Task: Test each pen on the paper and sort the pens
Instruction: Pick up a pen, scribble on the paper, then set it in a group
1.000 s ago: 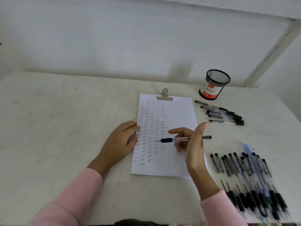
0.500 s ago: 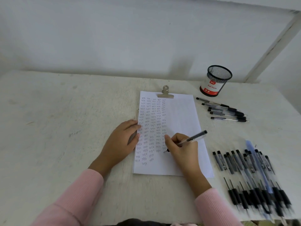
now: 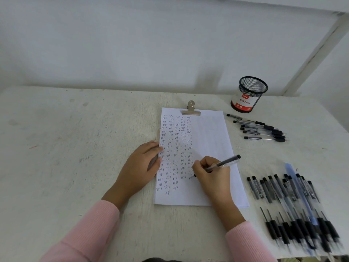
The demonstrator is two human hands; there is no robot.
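Note:
A white paper [image 3: 209, 137] on a clipboard lies in the middle of the table, its left half filled with columns of the word "test". My right hand [image 3: 211, 176] grips a clear pen with a black cap end [image 3: 225, 162], tip down on the paper at the foot of the fifth column. My left hand [image 3: 140, 167] rests flat on the paper's left edge. A large pile of black pens [image 3: 290, 205] lies to the right. Several more pens [image 3: 262, 129] lie in a row at the upper right.
A black mesh pen cup [image 3: 249, 95] with a red and white "Ball Pens" label stands behind the upper row of pens. A metal clip [image 3: 191, 109] holds the paper's top. The wall runs close behind the table. The table's front edge is near the pile.
One second ago my right hand held the pen level above the paper. It has since turned the pen tip down onto the page and stays there writing. My left hand has not moved.

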